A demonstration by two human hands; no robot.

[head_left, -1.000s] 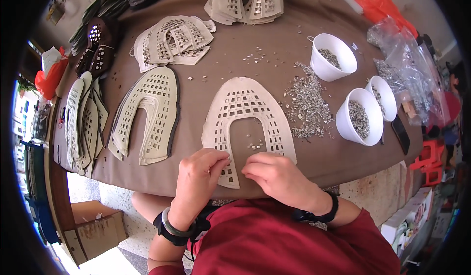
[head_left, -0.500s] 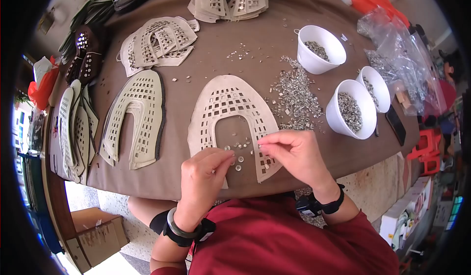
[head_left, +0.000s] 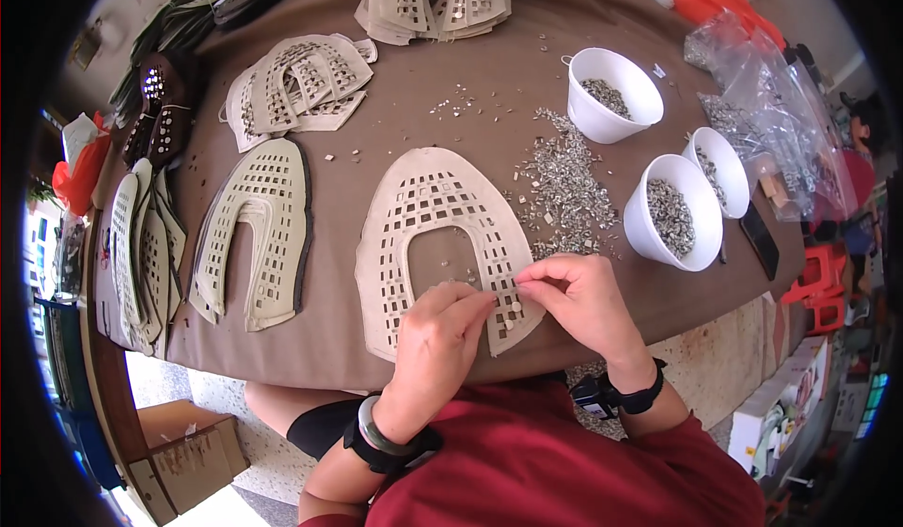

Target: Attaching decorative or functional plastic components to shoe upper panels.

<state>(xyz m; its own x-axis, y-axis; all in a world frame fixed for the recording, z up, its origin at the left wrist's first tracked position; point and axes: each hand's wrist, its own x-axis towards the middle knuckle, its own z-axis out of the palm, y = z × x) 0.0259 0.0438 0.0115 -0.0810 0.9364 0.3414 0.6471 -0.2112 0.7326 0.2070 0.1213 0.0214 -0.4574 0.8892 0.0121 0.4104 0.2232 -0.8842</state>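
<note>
Cream perforated shoe-upper piece (head_left: 428,221), horseshoe-shaped, lies flat on the brown bench (head_left: 470,66) right in front of the person, its two legs pointing toward the near edge. Both hands meet over its right leg: left hand (head_left: 440,334) curled w/ fingertips pressed on the leg's inner edge, right hand (head_left: 574,297) just beside it, thumb & forefinger pinched together on something tiny at the leather, too small to tell what. Fingertips of the 2 hands nearly touching. Left leg of the piece is uncovered. Near bench edge (head_left: 310,372) runs just under the leg ends, so little room toward the person. To the right, a loose heap of small metal studs (head_left: 564,184) sits near the piece's right side, then three white cups (head_left: 673,212) of studs farther right & back, w/ clear plastic bags (head_left: 752,113) behind them. To the left, another cream upper stack (head_left: 256,231) lies apart from the worked piece, w/ a strip of bare bench between. More cut uppers (head_left: 296,85) fanned at back left; a few stray studs on the open patch of bench behind the piece.
</note>
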